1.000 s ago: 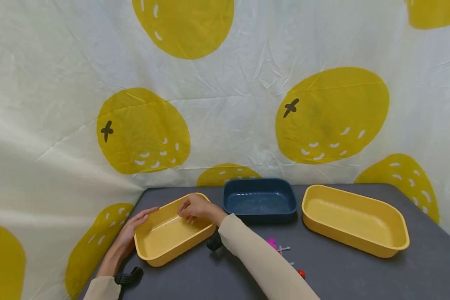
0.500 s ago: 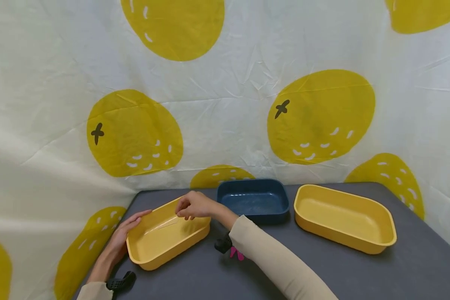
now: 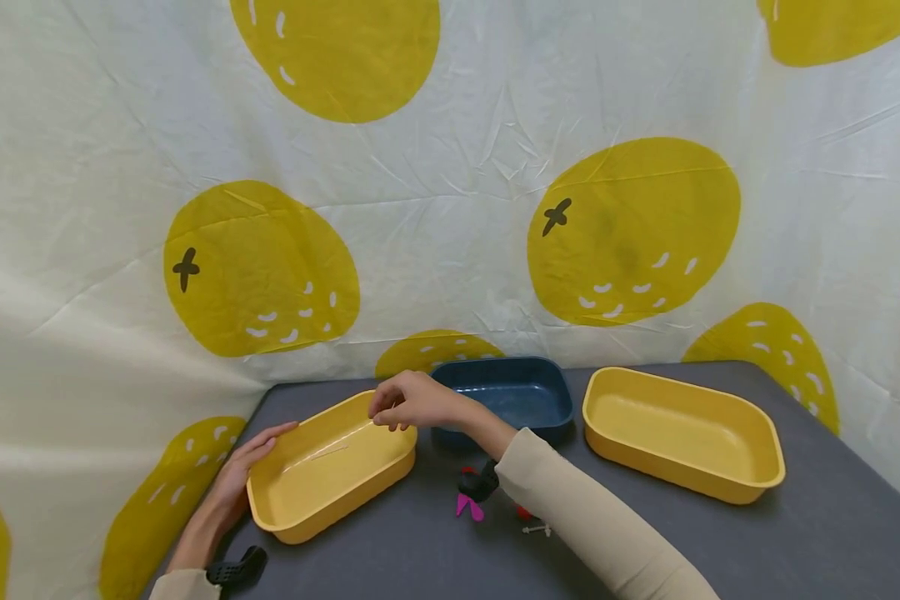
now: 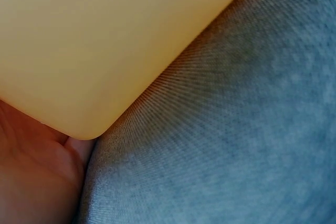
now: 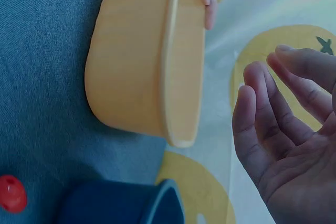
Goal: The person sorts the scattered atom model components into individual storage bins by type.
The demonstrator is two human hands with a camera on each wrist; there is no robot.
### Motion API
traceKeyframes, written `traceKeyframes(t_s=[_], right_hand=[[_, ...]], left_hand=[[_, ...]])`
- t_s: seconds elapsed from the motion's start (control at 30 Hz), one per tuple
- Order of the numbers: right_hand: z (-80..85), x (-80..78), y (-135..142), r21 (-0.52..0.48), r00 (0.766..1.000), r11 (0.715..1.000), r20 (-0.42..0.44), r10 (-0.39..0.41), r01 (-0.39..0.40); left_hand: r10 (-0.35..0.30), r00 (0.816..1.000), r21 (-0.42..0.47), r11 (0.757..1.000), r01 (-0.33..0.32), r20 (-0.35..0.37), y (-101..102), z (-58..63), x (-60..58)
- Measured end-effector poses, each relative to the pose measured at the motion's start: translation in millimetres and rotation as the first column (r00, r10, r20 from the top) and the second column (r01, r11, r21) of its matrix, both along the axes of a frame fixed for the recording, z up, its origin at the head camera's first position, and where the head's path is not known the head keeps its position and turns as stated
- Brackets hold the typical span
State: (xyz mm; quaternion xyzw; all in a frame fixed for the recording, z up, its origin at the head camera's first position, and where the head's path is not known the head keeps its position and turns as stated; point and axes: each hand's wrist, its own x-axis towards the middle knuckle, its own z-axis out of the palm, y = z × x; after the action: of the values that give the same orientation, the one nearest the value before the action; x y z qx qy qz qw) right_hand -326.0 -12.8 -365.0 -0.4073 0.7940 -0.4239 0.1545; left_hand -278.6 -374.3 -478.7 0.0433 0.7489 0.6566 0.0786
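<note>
My left hand [image 3: 242, 467] rests against the left end of a yellow plastic bin [image 3: 345, 497], fingers stretched along its rim. In the left wrist view, its palm [image 4: 34, 174] sits beside the bin's wall [image 4: 100, 61]. My right hand [image 3: 414, 402] hovers over the bin's far right corner. From the right wrist view, that hand [image 5: 286, 114] has loosely bent fingers, thumb near the index fingertip, with nothing visible between them. A thin pale line [image 3: 330, 453] shows on the bin's floor.
A dark blue bin [image 3: 525, 402] stands behind, partly covered by my right hand. Another yellow bin [image 3: 682, 433] is at the right. Small pieces lie near my right forearm: a pink one [image 3: 470, 507], a red one [image 3: 523, 512] and a white one [image 3: 537, 529]. A patterned curtain [image 3: 450, 250] hangs behind.
My right hand has risen out of the left yellow bin and drawn back to the right, over its rim. The left hand stays at the bin's end. The head view has turned slightly right.
</note>
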Motion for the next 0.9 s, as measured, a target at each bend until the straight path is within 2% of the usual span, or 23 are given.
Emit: traceKeyframes(t_s=[0.23,0.4,0.5,0.77,0.9], right_hand=[[7.4,4.3,29,-0.005,0.999,1.000,-0.046,-0.006,0.006],[9.2,9.1,53,-0.009,0.999,0.999,-0.020,-0.040,0.040],[8.0,12.4,70,-0.008,0.998,0.998,-0.007,-0.062,0.062],[4.0,24.8,117,0.012,0.995,0.996,-0.050,-0.088,0.089],[-3.4,30.0,140,0.024,0.993,0.994,-0.052,-0.107,0.108]], left_hand=[[-0.007,1.000,0.001,1.000,0.007,0.009,1,1.7,0.4],[-0.007,1.000,0.001,1.000,0.007,0.014,1,2.4,2.6],[-0.008,1.000,0.001,1.000,0.008,0.017,0,1.9,3.2],[-0.007,1.000,-0.007,1.000,0.007,0.012,1,2.7,0.3],[0.004,1.000,-0.001,1.000,-0.004,0.020,1,2.7,1.4]])
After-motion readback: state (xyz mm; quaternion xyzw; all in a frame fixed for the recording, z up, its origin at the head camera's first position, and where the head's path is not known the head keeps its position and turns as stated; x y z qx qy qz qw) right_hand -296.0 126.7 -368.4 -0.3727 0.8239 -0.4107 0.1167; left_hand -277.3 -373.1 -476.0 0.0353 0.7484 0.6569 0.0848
